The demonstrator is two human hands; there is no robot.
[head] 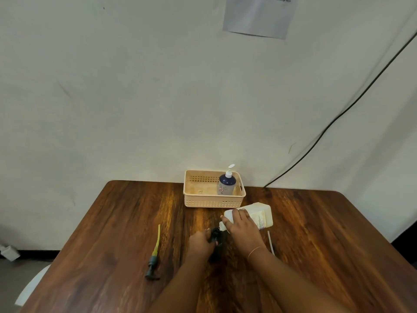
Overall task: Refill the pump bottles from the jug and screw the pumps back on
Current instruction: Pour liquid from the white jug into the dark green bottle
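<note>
The move turns on how the spout of the jug meets the mouth of the dark bottle. The jug lies tipped nearly flat, its long axis running from the far right down toward the near left, so its neck points at the bottle's opening and sits just above and to the right of it, close enough that whether they touch cannot be told. The right hand wraps over the jug's neck end, fingers curled round it, wrist bent inward. The left hand grips the dark bottle from its left side, holding it upright on the surface. The left hand is nearer the loose pump, which lies well to the left, its yellow tube pointing away. A blue pump bottle, pump on, stands in the basket beyond.
</note>
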